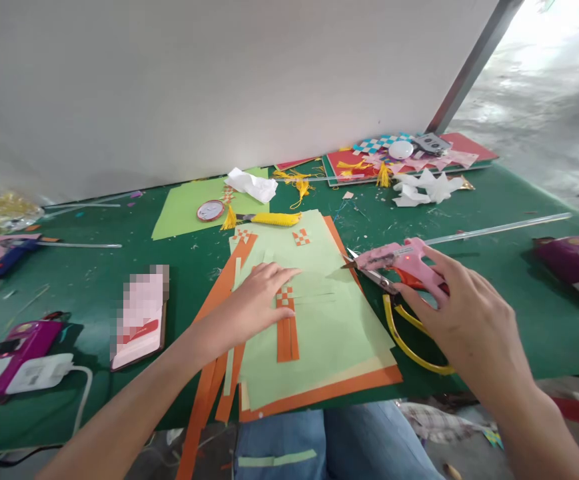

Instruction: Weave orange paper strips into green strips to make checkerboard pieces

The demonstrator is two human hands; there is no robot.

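Observation:
My left hand (pixel 264 299) lies over the light green paper sheets (pixel 334 347), fingers stretched and thumb apart. Between its thumb and fingers is a small orange and green woven paper strip piece (pixel 286 327), lying flat, with thin green strips running to its right. My right hand (pixel 474 313) is wrapped around the handle of a pink hot glue gun (pixel 412 257), its nozzle pointing left over the sheets' edge. A clear glue stick (pixel 499 228) extends from the gun's rear. Scissors with yellow handles (pixel 396 337) lie beneath the gun and hand.
Long orange strips (pixel 214 373) overhang the table's front edge. A phone (pixel 142 317) and purple power strip (pixel 16 353) are at left; another purple power strip (pixel 569 267) is at right. Behind the sheets lie a yellow cutter (pixel 274 219), round tin (pixel 210 211) and crumpled tissue (pixel 252 185).

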